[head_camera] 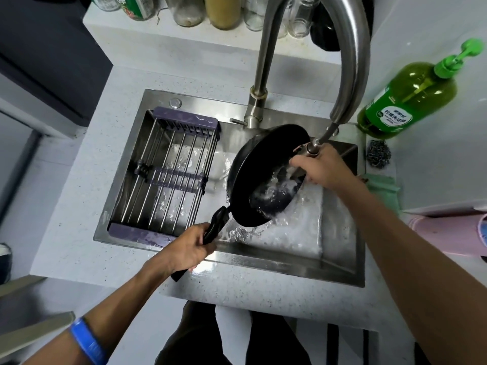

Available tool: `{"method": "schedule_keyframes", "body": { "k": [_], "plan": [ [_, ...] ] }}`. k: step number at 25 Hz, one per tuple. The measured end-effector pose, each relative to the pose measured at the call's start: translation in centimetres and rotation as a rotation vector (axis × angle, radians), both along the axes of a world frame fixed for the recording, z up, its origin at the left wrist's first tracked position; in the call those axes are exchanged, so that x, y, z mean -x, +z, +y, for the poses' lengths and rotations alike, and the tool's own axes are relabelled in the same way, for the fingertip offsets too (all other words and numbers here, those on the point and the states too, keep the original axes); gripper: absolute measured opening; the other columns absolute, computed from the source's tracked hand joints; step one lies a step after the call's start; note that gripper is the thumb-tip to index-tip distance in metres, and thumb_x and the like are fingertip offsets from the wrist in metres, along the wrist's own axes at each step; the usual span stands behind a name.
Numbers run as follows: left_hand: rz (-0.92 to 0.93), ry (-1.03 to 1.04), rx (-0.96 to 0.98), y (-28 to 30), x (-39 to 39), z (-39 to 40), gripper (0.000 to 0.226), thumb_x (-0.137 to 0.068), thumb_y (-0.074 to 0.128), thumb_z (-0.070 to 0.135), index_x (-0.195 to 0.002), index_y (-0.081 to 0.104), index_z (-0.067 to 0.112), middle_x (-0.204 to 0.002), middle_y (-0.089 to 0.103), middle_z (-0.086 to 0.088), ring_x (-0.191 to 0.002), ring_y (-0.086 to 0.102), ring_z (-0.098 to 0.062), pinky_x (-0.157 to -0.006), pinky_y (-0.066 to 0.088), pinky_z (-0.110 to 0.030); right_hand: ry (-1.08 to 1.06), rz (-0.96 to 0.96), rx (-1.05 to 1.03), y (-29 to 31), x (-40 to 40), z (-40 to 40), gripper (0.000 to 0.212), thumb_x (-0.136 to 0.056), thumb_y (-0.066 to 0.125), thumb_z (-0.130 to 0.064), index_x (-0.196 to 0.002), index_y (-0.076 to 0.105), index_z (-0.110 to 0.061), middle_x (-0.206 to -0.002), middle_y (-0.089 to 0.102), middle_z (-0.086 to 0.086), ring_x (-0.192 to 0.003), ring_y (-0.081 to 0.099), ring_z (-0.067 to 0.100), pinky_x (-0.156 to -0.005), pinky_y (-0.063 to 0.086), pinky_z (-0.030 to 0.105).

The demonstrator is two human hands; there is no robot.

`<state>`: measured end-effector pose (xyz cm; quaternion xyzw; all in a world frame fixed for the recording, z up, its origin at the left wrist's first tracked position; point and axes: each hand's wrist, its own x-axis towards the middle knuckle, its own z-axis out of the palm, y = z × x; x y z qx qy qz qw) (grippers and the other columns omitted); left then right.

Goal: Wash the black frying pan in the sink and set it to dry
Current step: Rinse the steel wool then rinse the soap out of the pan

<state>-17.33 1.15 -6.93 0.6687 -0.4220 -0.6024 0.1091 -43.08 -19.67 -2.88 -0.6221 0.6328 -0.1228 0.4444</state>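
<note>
My left hand (pixel 188 248) clamps round the handle (pixel 214 227) of the pan (pixel 263 175), tilted over the sink (pixel 340 262). My right hand (pixel 322 168), at three o'clock of the pan, grips the faucet head (pixel 312 148), water splashing inside the pan. Rack (pixel 168 175) sits at nine o'clock.

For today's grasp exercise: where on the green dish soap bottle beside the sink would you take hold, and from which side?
Probably the green dish soap bottle is best gripped round its wide body, coming from the sink side, where the counter looks open. The pump head is narrow and would likely press down, and the steel scourer lies near its base.
</note>
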Motion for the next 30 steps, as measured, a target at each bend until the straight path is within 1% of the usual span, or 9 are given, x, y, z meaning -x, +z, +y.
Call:
{"method": "schedule_keyframes", "body": {
  "k": [3,8,12,14,16,19,23,26,30],
  "plan": [
    [0.116,0.073,-0.074,0.4,0.3,-0.3,0.017,-0.094,0.063,0.014,-0.103,0.054,0.026,-0.058,0.049,-0.002,-0.036,0.04,-0.007,-0.037,0.035,-0.023,-0.055,-0.009,0.016,1.0,-0.1,0.1,0.02,-0.079,0.07,-0.028,-0.069,0.072,-0.011,-0.058,0.069,-0.003,-0.053,0.059,0.009,-0.06,0.049,0.032],
    [0.235,0.004,-0.12,-0.6,0.4,0.0,0.013,-0.092,0.062,0.006,-0.102,0.054,0.008,-0.057,0.043,-0.002,-0.037,0.038,-0.011,-0.036,0.038,-0.024,0.002,-0.098,-0.172,1.1,-2.5,1.7,0.024,-0.078,0.072,-0.032,-0.081,0.07,-0.008,-0.051,0.061,0.003,-0.043,0.054,0.015,-0.043,0.04,0.021],
    [0.254,-0.052,-0.136,-1.0,0.8,0.3,0.015,-0.087,0.059,0.001,-0.096,0.049,0.008,-0.055,0.044,-0.002,-0.036,0.039,-0.015,-0.037,0.038,-0.022,-0.074,-0.065,-0.043,1.4,-1.1,1.0,0.024,-0.08,0.071,-0.03,-0.078,0.071,-0.005,-0.052,0.06,-0.004,-0.048,0.055,0.01,-0.053,0.046,0.027],
    [0.282,-0.048,-0.139,-1.2,0.9,0.5,0.017,-0.082,0.057,0.0,-0.094,0.05,0.008,-0.053,0.042,-0.003,-0.036,0.038,-0.016,-0.038,0.038,-0.023,0.027,-0.043,-0.078,1.7,-0.7,1.4,0.022,-0.081,0.071,-0.024,-0.07,0.067,-0.005,-0.049,0.061,-0.006,-0.044,0.055,0.006,-0.052,0.044,0.025],
    [0.307,-0.034,-0.139,-1.4,1.3,0.5,0.017,-0.077,0.056,0.002,-0.091,0.049,0.009,-0.052,0.041,-0.003,-0.034,0.038,-0.016,-0.038,0.038,-0.023,0.118,-0.09,-0.166,1.4,-1.7,2.6,0.025,-0.08,0.071,-0.026,-0.075,0.067,-0.002,-0.051,0.062,-0.002,-0.042,0.054,0.007,-0.049,0.044,0.022],
    [0.343,0.008,-0.17,-1.6,1.6,0.3,0.017,-0.074,0.054,0.002,-0.088,0.049,0.011,-0.051,0.04,-0.003,-0.033,0.037,-0.016,-0.038,0.037,-0.022,0.03,-0.082,-0.103,1.6,-2.5,2.0,0.023,-0.081,0.071,-0.035,-0.082,0.072,-0.012,-0.058,0.064,-0.001,-0.05,0.057,0.008,-0.052,0.048,0.02],
    [0.398,0.058,-0.196,-1.8,0.9,0.6,0.018,-0.077,0.054,-0.003,-0.085,0.051,0.013,-0.054,0.039,-0.005,-0.034,0.034,-0.014,-0.037,0.036,-0.021,0.079,0.002,-0.051,2.0,-0.8,1.0,0.022,-0.083,0.07,-0.025,-0.064,0.069,-0.014,-0.048,0.063,-0.01,-0.044,0.054,-0.002,-0.054,0.041,0.021],
    [0.446,0.108,-0.228,-2.0,1.5,1.2,0.02,-0.074,0.052,-0.004,-0.085,0.052,0.012,-0.055,0.035,-0.005,-0.035,0.031,-0.013,-0.037,0.035,-0.02,0.129,-0.127,-0.193,1.4,-3.2,2.3,0.02,-0.083,0.073,-0.032,-0.082,0.073,-0.013,-0.059,0.067,-0.001,-0.049,0.057,0.006,-0.05,0.043,0.02],
    [0.471,0.119,-0.253,-2.0,1.7,1.4,0.02,-0.07,0.054,0.0,-0.087,0.051,0.011,-0.054,0.034,-0.004,-0.033,0.031,-0.012,-0.036,0.035,-0.019,0.04,-0.202,-0.138,1.0,-5.1,0.6,0.022,-0.085,0.073,-0.038,-0.1,0.072,-0.022,-0.072,0.067,0.0,-0.058,0.059,0.008,-0.05,0.046,0.018]
  ]
}}
